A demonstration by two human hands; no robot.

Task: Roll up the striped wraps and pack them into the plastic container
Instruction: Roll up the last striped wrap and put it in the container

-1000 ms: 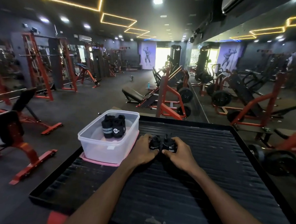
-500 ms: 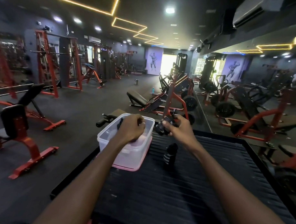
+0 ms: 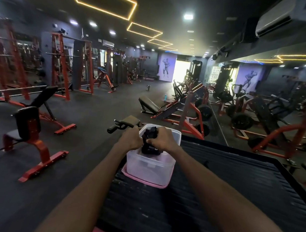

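Observation:
A clear plastic container (image 3: 149,169) stands on its pink lid (image 3: 129,175) at the left edge of the black ribbed platform (image 3: 224,187). Dark rolled wraps (image 3: 149,143) fill the middle of the container; stripes are too blurred to make out. My right hand (image 3: 162,139) is over the container's opening, its fingers curled round a rolled wrap. My left hand (image 3: 130,139) sits at the container's left rim with curled fingers, against the wraps; what it holds is hidden.
A black handlebar with a padded rest (image 3: 124,124) juts out just beyond the container. Red benches (image 3: 32,134) stand on the dark floor to the left. Weight machines with plates (image 3: 192,110) stand ahead, a mirrored wall (image 3: 270,102) at the right.
My right hand carried its rolled wrap left from above the platform into the container. The left hand shifted to the container's left rim. The view swung right and the container now sits centred.

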